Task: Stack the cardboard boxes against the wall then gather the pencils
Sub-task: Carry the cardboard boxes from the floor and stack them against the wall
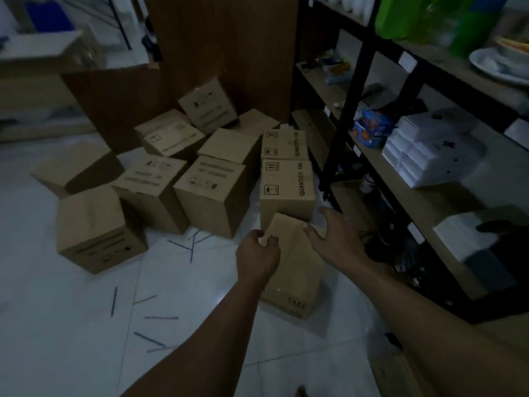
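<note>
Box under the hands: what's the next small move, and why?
Probably close the right hand onto the right side of the near box. The left hand already grips its top left edge, while the right lies open against it; the box sits on the floor, not yet stacked.

Dim light, some motion blur. White tiled floor [57, 339], glossy, with thin grout lines. On my right a black-framed shelf unit [350, 110] with pale wooden boards runs away from the camera. Top board: green plastic bags [400, 15], and near them a white plate [492, 67] with something orange on it, too blurred to name. Middle board: a blue packet [369, 130] just beside a stack of white packs [429, 150]. Lower down, another white stack [463, 236]. Dark clutter [406, 259] sits under the lowest board; I cannot tell what it is. Far left, a pale counter edge [37, 50], blurred.
</note>
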